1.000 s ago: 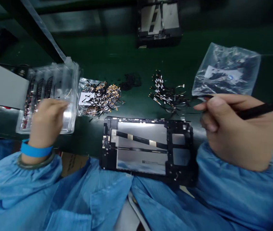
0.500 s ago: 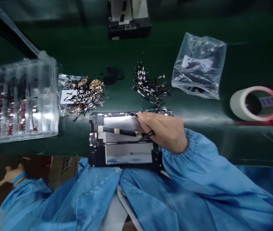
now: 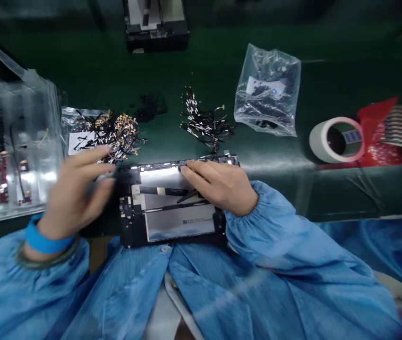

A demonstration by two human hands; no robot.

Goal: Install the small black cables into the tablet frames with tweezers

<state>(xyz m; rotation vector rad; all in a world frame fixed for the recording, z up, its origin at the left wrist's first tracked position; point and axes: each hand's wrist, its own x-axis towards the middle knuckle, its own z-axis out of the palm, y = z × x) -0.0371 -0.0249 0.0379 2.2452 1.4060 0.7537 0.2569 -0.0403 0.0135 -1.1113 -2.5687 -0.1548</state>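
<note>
Right hand (image 3: 222,186) rests on a tablet frame (image 3: 172,203), grip closed around a dark stylus (image 3: 188,195). Left hand (image 3: 75,193), fingers apart, hovers at nine o'clock.

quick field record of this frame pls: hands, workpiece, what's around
left hand: open, fingers spread, at the left edge of the frame assembly, blurred
right hand: resting on the frame assembly, grip on a thin dark tool
frame assembly: black frame with silver panel, flat at the belt edge
behind it: loose gold-tipped cables, black cables, clear bag of parts
left: clear plastic tray
right: tape roll, red packet
far edge: second frame unit
surface: green belt
</note>
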